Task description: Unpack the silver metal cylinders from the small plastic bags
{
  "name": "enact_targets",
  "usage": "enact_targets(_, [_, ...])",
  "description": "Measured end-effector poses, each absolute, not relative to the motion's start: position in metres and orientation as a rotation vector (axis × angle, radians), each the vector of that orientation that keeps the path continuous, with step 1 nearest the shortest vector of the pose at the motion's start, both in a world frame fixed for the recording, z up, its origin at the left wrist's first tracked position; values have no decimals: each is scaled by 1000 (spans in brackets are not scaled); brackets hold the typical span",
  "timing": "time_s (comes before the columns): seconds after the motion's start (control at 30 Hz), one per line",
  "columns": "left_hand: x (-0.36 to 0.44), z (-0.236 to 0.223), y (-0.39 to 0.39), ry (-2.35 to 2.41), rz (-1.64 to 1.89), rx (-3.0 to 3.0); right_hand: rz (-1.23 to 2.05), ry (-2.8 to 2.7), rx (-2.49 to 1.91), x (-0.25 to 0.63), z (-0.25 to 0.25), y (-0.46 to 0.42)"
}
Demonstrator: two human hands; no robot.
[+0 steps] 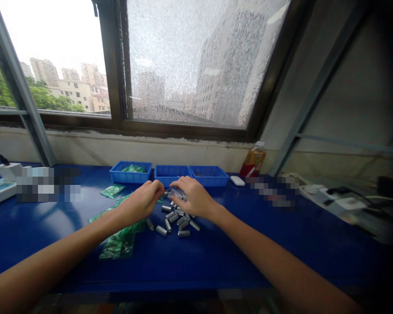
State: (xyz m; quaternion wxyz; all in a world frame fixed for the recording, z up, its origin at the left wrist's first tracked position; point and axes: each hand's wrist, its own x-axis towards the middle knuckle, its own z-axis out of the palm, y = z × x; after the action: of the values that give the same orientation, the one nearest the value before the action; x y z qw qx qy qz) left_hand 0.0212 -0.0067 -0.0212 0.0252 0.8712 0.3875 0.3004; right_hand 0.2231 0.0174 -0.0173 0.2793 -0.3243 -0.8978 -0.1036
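Well inside table edge (170,285): metal pieces (174,218)

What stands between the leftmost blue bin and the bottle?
The head view shows a middle blue bin, a right-hand blue bin and a small white item.

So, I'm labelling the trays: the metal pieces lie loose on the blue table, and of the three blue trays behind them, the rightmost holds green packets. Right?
Not quite: the head view shows green packets in the leftmost tray, not the rightmost tray. The metal pieces do lie loose on the blue table, as you say.
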Motion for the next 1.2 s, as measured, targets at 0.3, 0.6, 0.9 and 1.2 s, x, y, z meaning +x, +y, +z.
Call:
enact_targets(0.3, [24,-22,-12,1173,1032,2550,-286,-2417,-825,206,-19,1])
enact_targets(0.6, [23,-23,-9,1192,1026,2642,-106,-2319,-836,206,-21,2])
enact_targets(0.9, [23,-18,-12,1279,846,2711,-176,-2348,-797,207,-21,1])
enact_targets(1.2, [24,-20,-14,1186,1043,2682,-187,-2314,-833,207,-19,3])
